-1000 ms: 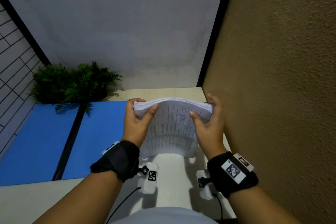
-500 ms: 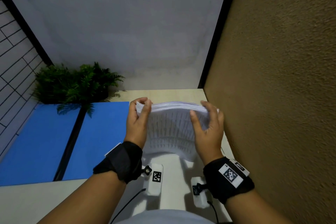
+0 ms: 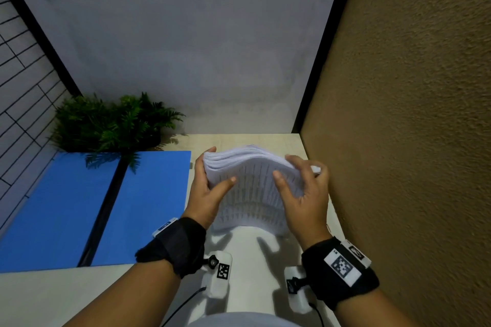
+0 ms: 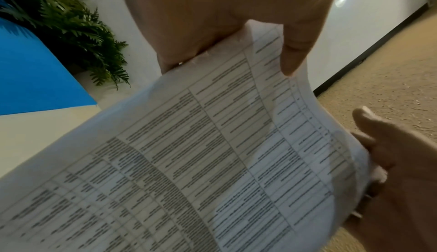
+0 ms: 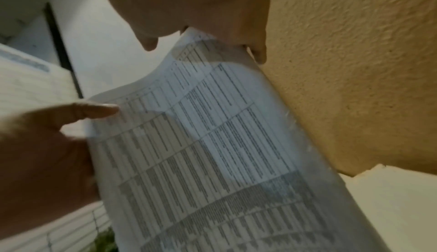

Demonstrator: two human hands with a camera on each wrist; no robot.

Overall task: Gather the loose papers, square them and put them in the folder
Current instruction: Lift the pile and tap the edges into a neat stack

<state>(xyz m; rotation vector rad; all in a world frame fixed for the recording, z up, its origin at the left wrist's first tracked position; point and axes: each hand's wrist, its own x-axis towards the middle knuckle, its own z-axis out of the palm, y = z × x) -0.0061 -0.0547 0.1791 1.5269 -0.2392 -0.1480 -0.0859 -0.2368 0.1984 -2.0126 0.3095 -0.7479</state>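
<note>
In the lower middle of the head view, a thick stack of white printed sheets (image 3: 252,188) stands on its lower edge on the pale cream tabletop (image 3: 260,255), bowed upward across its top. The left hand (image 3: 210,188) clamps the stack's left edge, thumb on the near face and fingers curled behind; the right hand (image 3: 300,194) closes on the right edge, thumb on the printed face and fingers over the top corner, though how firmly it grips I cannot tell. Holding both side edges with the sheets upright probably serves the squaring: the lower edges can settle level against the table while the hands keep the sides in line. The top edges look stepped at the left corner, so the stack seems not yet square.

At centre left, the open blue plastic folder (image 3: 79,207) lies flat just beside the hands, empty leaves facing up, likely ready to receive the sheets. A green fern-like plant (image 3: 111,125) sits at its far end in the corner. A grey wall (image 3: 186,34) fills the top, a rough ochre wall (image 3: 411,141) the right.
</note>
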